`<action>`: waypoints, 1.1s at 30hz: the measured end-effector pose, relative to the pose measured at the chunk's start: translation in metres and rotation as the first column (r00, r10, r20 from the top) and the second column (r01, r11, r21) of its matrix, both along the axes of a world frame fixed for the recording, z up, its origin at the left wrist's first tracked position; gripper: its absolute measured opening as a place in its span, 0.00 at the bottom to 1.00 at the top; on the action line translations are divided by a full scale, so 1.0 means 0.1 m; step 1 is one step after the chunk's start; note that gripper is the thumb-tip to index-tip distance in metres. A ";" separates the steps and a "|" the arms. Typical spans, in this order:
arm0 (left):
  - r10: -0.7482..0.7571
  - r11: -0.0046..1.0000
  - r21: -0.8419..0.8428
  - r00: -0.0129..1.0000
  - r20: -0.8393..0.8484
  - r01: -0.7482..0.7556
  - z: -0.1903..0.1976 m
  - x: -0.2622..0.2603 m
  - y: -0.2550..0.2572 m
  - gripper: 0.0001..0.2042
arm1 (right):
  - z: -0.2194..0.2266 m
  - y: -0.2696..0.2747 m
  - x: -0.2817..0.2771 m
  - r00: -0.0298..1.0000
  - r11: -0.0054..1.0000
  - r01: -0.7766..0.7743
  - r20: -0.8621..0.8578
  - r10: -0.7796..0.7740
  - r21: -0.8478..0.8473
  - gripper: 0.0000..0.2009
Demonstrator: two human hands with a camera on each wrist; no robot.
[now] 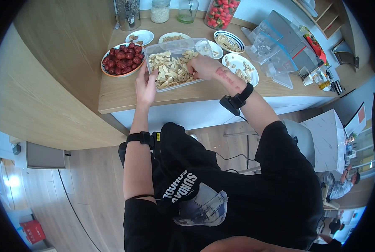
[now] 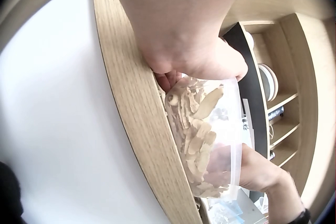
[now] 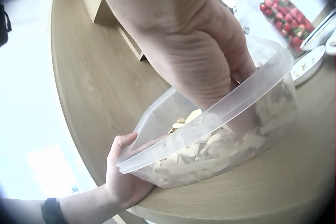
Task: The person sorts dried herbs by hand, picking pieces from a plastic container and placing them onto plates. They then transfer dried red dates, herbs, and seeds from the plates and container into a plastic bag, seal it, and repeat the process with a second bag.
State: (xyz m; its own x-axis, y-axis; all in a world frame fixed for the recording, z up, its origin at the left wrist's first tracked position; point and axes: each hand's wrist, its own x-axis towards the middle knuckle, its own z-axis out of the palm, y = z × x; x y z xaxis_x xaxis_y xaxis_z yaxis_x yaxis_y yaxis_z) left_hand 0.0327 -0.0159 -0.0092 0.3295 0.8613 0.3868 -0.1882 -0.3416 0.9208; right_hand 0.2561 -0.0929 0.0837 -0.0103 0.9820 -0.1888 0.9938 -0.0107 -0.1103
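Observation:
A clear plastic container point(image 1: 180, 86) of pale dried slices point(image 1: 170, 69) stands at the counter's front edge, tilted in the right wrist view. My left hand point(image 1: 146, 86) grips its left end, thumb up at the rim and fingers low along the outside. Over the opposite side, my right hand point(image 1: 204, 67) reaches down among the slices. Through the see-through wall in the left wrist view, the right hand point(image 2: 252, 167) shows blurred beside the slices point(image 2: 199, 134). Its fingertips are buried, and I cannot tell whether they pinch any.
A bowl of red dates point(image 1: 123, 59) sits left of the container. Behind and to the right are small plates, such as a white plate point(image 1: 240, 67) with slices, and a jar of strawberries point(image 1: 222, 13). Clear plastic bins point(image 1: 271, 50) stand farther right on the wooden counter point(image 1: 124, 93).

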 end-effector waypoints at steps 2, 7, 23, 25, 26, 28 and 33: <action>0.004 1.000 0.002 1.000 0.008 -0.004 -0.02 0.01 0.00 0.27 | -0.03 0.02 0.00 1.000 1.000 -0.010 0.023 0.010 -0.011 0.10; 0.011 1.000 -0.003 1.000 0.023 -0.011 0.01 0.00 -0.02 0.27 | -0.07 0.05 0.01 0.998 0.998 -0.055 0.028 0.056 -0.044 0.12; 0.017 1.000 0.005 1.000 -0.003 -0.017 -0.02 0.01 0.01 0.28 | 0.01 0.05 0.02 0.994 0.979 -0.055 0.080 0.072 -0.198 0.09; 0.019 1.000 0.004 1.000 0.001 -0.019 0.00 0.00 -0.01 0.28 | 0.00 0.03 -0.01 0.987 0.985 -0.047 0.146 0.071 -0.164 0.08; 0.020 1.000 0.004 1.000 0.001 -0.020 0.01 0.00 -0.01 0.28 | 0.00 0.03 -0.02 0.987 0.985 -0.047 0.145 0.071 -0.163 0.08; 0.040 0.999 0.028 0.999 -0.001 -0.040 0.01 0.00 -0.03 0.27 | 0.02 0.02 -0.04 0.984 0.986 -0.046 0.165 0.073 -0.159 0.08; 0.035 0.999 0.021 0.999 -0.005 -0.035 0.02 -0.02 -0.03 0.27 | -0.02 0.03 0.03 0.992 0.982 -0.092 0.069 0.105 -0.167 0.08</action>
